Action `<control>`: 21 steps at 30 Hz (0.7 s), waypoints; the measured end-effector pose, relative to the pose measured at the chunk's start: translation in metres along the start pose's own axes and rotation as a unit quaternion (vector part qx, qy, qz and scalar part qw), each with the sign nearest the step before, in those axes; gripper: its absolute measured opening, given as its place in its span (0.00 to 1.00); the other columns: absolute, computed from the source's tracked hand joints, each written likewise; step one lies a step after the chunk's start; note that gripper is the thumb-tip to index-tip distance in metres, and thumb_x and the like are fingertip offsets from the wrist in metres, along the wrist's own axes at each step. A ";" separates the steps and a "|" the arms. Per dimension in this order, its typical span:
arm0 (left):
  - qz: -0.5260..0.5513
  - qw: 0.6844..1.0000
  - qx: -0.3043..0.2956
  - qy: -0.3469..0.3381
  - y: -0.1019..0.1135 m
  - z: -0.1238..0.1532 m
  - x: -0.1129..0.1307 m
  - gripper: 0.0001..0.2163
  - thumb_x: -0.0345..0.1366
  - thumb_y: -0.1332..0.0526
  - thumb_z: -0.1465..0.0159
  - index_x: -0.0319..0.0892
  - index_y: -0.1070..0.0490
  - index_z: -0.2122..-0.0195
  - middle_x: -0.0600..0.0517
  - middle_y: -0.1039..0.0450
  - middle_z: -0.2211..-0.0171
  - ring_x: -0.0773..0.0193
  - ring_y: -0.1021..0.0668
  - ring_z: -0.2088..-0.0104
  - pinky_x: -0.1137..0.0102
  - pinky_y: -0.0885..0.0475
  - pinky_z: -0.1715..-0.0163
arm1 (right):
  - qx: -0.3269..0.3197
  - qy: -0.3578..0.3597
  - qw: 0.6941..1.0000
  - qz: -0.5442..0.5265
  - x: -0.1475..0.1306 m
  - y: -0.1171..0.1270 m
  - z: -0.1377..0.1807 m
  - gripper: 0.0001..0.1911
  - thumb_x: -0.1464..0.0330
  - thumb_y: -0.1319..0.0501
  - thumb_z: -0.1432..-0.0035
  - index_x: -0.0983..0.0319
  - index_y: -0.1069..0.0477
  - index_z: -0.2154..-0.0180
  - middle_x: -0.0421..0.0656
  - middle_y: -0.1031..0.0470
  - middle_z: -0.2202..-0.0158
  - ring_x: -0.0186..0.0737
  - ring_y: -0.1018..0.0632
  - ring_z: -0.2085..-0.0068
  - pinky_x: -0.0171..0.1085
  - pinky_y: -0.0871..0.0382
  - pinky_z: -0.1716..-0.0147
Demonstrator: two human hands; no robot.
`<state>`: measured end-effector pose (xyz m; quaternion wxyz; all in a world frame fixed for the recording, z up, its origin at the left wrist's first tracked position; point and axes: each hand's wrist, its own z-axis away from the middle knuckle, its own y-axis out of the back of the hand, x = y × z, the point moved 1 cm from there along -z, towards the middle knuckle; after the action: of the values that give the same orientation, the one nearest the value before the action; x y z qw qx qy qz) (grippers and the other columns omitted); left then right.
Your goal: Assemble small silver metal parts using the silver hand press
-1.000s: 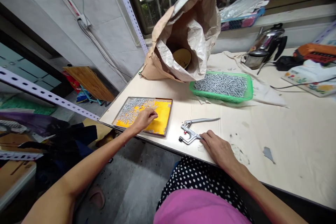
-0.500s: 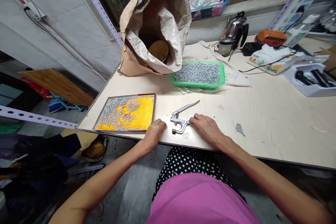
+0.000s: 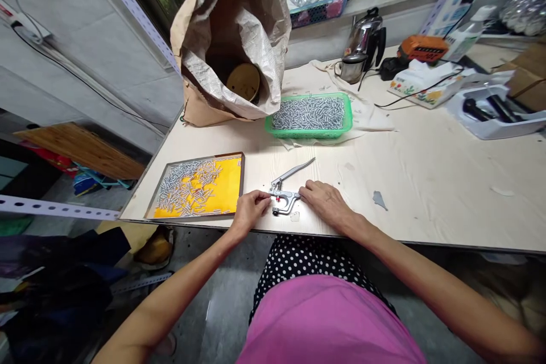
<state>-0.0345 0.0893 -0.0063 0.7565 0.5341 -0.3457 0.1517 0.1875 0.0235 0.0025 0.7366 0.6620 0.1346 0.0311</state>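
A metal plier-like hand press [image 3: 286, 190] lies on the pale table [image 3: 426, 182] near the front edge. My left hand [image 3: 249, 209] is pinched at the jaw end of the press, holding something too small to name. My right hand [image 3: 325, 203] rests on the press's lower handle, fingers curled over it. Left of my left hand sits a brown-framed yellow tray [image 3: 232, 182] strewn with several small silver pins. A green basket [image 3: 347, 119] full of the same silver pins stands behind the press.
A big crumpled paper sack [image 3: 239, 28] with a yellow bowl inside stands at the back left. A steel kettle [image 3: 360, 51], an orange tool, a tissue pack, cables and a white tray lie at the back right. A grey scrap [image 3: 379, 199] lies by my right hand.
My left hand left the yellow tray and came right to the press's jaws, pinched. My right hand stayed on the handle. The view swung right, bringing more of the table's right side into sight.
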 end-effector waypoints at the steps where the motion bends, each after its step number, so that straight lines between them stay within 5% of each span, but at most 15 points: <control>1: -0.008 1.000 0.014 -0.018 -0.002 0.000 0.001 0.05 0.32 0.39 0.37 0.38 0.24 0.64 0.53 0.25 0.75 0.65 0.24 0.74 0.73 0.30 0.70 | -0.001 -0.002 1.000 0.000 0.000 0.001 0.000 0.11 0.71 0.51 0.32 0.61 0.30 0.58 0.47 0.28 0.57 0.42 0.28 0.59 0.38 0.44 0.66; 6: -0.145 0.975 0.045 -0.164 -0.005 0.005 -0.003 0.06 0.31 0.42 0.34 0.40 0.25 0.63 0.49 0.25 0.64 0.62 0.23 0.62 0.70 0.30 0.60 | -0.002 -0.009 1.000 -0.001 -0.001 0.002 0.000 0.11 0.71 0.51 0.32 0.60 0.30 0.57 0.47 0.28 0.57 0.42 0.29 0.59 0.38 0.44 0.66; 12: -0.222 0.960 0.026 -0.166 -0.002 0.007 -0.008 0.09 0.30 0.45 0.33 0.40 0.25 0.63 0.47 0.28 0.64 0.61 0.24 0.61 0.68 0.30 0.60 | -0.002 -0.005 1.000 0.005 -0.001 0.000 -0.002 0.11 0.72 0.51 0.32 0.61 0.30 0.57 0.46 0.28 0.57 0.42 0.28 0.60 0.38 0.45 0.67; 16: -0.022 0.999 0.012 -0.038 -0.002 0.001 -0.004 0.05 0.32 0.40 0.37 0.39 0.25 0.66 0.52 0.27 0.74 0.65 0.24 0.71 0.71 0.29 0.67 | 0.010 0.010 1.000 0.015 0.000 -0.001 0.000 0.10 0.72 0.50 0.32 0.61 0.30 0.58 0.46 0.27 0.58 0.42 0.29 0.60 0.39 0.45 0.67; 19: 0.166 0.980 -0.021 0.104 -0.005 -0.001 0.001 0.05 0.33 0.39 0.38 0.37 0.27 0.66 0.55 0.30 0.81 0.69 0.29 0.81 0.73 0.30 0.77 | 0.023 0.023 0.999 0.027 0.000 -0.003 0.002 0.10 0.72 0.50 0.32 0.61 0.30 0.58 0.46 0.27 0.59 0.42 0.29 0.60 0.39 0.45 0.65; 21: 0.232 0.962 -0.032 0.143 -0.008 0.000 0.005 0.05 0.33 0.38 0.40 0.36 0.27 0.66 0.56 0.31 0.82 0.70 0.30 0.84 0.75 0.32 0.81 | 0.030 0.027 0.999 0.032 0.000 -0.004 0.003 0.10 0.73 0.50 0.32 0.61 0.30 0.58 0.46 0.27 0.59 0.42 0.29 0.60 0.39 0.46 0.65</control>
<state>-0.0261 0.0859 -0.0081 0.7589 0.3873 -0.3534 0.3863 0.1881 0.0202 -0.0016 0.7109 0.6871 0.1335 0.0686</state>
